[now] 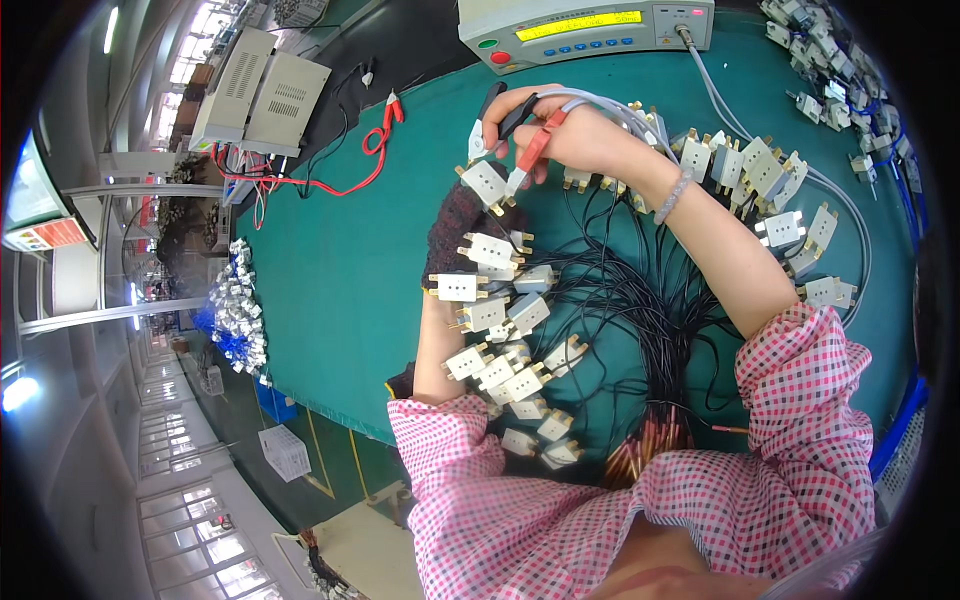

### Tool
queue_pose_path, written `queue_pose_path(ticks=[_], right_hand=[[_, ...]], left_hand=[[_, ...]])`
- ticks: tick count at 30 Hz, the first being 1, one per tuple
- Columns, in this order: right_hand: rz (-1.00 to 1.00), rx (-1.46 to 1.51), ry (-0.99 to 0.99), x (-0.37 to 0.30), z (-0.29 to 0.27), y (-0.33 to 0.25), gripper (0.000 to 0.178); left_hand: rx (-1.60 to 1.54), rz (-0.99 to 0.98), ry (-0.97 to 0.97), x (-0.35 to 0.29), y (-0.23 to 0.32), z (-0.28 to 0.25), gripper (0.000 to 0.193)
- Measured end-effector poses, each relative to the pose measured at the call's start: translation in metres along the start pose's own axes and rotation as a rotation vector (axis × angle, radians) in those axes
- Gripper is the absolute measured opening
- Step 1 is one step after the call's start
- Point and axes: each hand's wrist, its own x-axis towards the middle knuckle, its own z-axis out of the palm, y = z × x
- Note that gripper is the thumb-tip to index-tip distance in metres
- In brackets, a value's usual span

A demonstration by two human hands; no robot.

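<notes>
Near the tester, my right hand (575,135) is closed round two test clips, a black-handled clip (517,115) and a red-handled clip (540,142). Their pale jaws meet the metal tabs of a white connector block (487,186) with small dark holes. My left hand (463,225), in a dark knitted glove, is closed on that block from behind; its fingertips are mostly hidden. Below it, several similar white blocks (489,250) lie over and beside my left forearm. Black cables (655,320) run from the blocks into a bundle towards my body.
A tester (590,40) with a lit yellow display stands at the far edge of the green table (320,270). A beige instrument (265,95) with red leads (375,150) is at far left. Piles of white connectors lie at the left edge (238,315) and far right (825,60).
</notes>
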Motion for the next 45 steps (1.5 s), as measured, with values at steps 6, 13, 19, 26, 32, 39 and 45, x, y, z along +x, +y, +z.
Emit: queue_pose_path(ticks=[6,13,19,26,32,39,45], right_hand=[[0.003,0.010,0.016,-0.002,0.002,-0.002,0.023],[0.025,0.133,0.036,-0.002,0.014,0.004,0.024],[-0.054,0.111,0.061,0.000,0.014,0.012,0.022],[-0.054,0.247,0.434,0.007,-0.010,0.014,0.025],[-0.024,0.387,0.656,0.010,-0.016,0.018,0.025],[-0.069,0.275,0.615,0.010,-0.011,0.019,0.026],[-0.054,0.284,0.630,0.009,-0.013,0.016,0.026]], left_hand=[[0.061,0.023,0.045,-0.003,0.002,0.001,0.041],[0.123,0.063,0.031,0.005,0.000,0.009,0.041],[-0.024,0.125,-0.131,0.012,-0.002,0.001,0.034],[0.220,0.149,-0.450,-0.035,0.031,-0.015,0.057],[1.499,-0.022,-0.696,-0.034,0.083,-0.050,0.031],[2.429,-0.289,0.187,0.002,0.100,0.013,0.033],[2.043,-0.235,-0.170,0.050,0.013,0.075,0.046]])
